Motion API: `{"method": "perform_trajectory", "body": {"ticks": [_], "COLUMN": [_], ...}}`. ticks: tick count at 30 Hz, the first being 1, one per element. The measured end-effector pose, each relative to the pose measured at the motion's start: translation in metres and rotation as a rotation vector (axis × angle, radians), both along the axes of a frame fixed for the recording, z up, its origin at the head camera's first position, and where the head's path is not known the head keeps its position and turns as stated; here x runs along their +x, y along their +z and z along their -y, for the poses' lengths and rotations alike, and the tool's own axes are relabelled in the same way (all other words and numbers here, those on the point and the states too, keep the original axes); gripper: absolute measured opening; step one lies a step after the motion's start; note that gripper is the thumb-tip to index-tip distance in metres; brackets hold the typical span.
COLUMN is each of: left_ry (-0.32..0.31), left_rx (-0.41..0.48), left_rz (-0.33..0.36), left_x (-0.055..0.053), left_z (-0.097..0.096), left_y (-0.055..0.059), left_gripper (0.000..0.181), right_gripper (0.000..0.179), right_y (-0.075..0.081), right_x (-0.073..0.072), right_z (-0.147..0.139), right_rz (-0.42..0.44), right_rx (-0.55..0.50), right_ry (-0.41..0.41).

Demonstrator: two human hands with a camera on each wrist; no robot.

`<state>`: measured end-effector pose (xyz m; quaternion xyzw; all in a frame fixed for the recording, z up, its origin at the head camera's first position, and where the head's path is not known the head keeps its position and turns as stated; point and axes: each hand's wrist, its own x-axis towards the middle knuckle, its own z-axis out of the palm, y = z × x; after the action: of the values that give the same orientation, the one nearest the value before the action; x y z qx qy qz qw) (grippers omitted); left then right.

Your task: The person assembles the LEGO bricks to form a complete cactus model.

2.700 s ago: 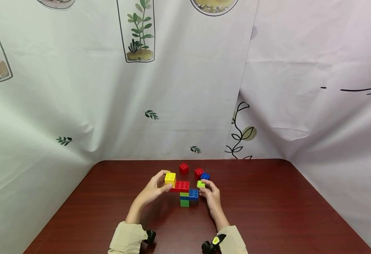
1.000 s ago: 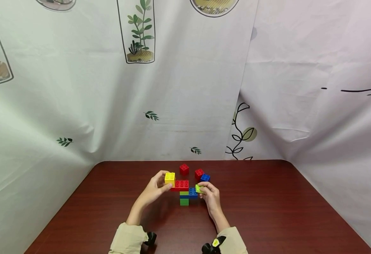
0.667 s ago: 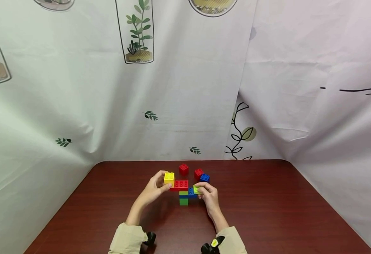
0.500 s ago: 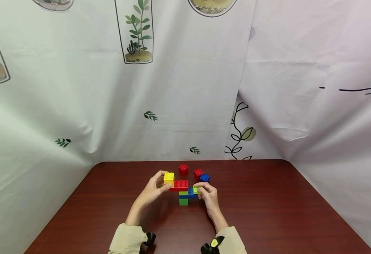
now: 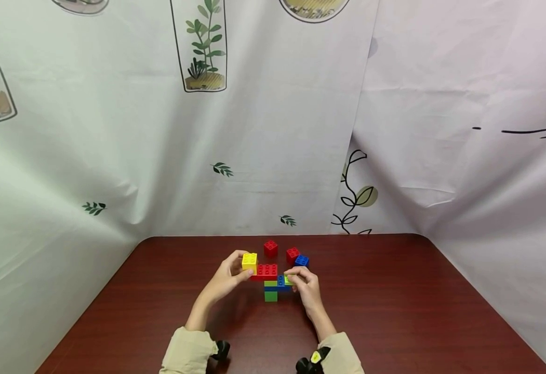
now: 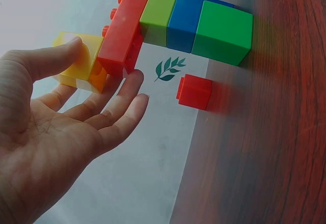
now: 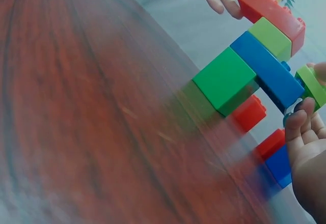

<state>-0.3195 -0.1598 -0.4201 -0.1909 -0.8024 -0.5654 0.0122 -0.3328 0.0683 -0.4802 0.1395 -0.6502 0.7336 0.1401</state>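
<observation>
Left hand [image 5: 226,279] pinches yellow block [image 5: 249,262] between thumb and fingers, remaining fingers spread beside the red long brick [image 5: 267,270]. Yellow sits on red's left end, which overhangs, so the hold probably steadies that side against tipping. Right hand [image 5: 307,286] pinches loose lime brick [image 7: 309,83] between thumb and fingertips, at the right end of the blue long brick [image 7: 267,71]; gripped by its sides, seemingly to keep the underside free for the studs. Seated or just touching: cannot tell.

Stack is mid-counter [image 5: 394,311], between both hands: green block [image 7: 225,80] lowest, apparently standing on the counter, then blue, lower lime brick [image 5: 270,283], red, yellow. Blue sticks out right, red sticks out left; looks like rough counterbalance over a narrow base.

Spare pieces on far side, apart from the stack: far red brick [image 5: 270,249], right red brick [image 5: 292,255], blue brick [image 5: 302,261] just beside the latter. Probably parked there to leave hand room.

No brand or label readable on bricks; stud marks too small. Backdrop cloth [image 5: 273,130]: printed plants, black strokes, no legible words. Yellow mark on right wrist gear [image 5: 316,357] unreadable.
</observation>
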Motion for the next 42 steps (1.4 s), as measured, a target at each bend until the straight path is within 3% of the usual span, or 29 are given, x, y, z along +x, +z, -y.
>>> {"method": "perform_trajectory", "body": {"ticks": [8,10,17,22,28,42], "left_ry": [0.013,0.012,0.001,-0.005,0.0,0.004], "left_rx": [-0.007,-0.007,-0.001,0.004,0.0,0.009], "left_rz": [0.014,0.017,0.015,0.018,0.023,0.039], "left_x": [0.0,-0.0001,-0.0012,-0.0016,-0.0015,0.0007], "left_z": [-0.0002,-0.0002,-0.0003,-0.0005,-0.0004,0.0006], "left_y": [0.001,0.0014,0.0015,0.0022,0.0022,0.001], "left_gripper": [0.041,0.041,0.041,0.041,0.041,0.041], "right_gripper": [0.011,0.011,0.014,0.016,0.017,0.02], "right_y": [0.009,0.0024,0.0027,0.0048,0.0051,0.0012], "right_x": [0.0061,0.0009,0.0004,0.0009,0.0012,-0.0003], "right_z": [0.0016,0.0011,-0.0011,-0.0012,-0.0014,0.0003], "right_rz": [0.085,0.083,0.061,0.09,0.164,0.202], "right_rx": [0.059,0.056,0.089,0.107,0.096,0.017], "right_ry": [-0.009,-0.007,0.009,0.016,0.02,0.069]}}
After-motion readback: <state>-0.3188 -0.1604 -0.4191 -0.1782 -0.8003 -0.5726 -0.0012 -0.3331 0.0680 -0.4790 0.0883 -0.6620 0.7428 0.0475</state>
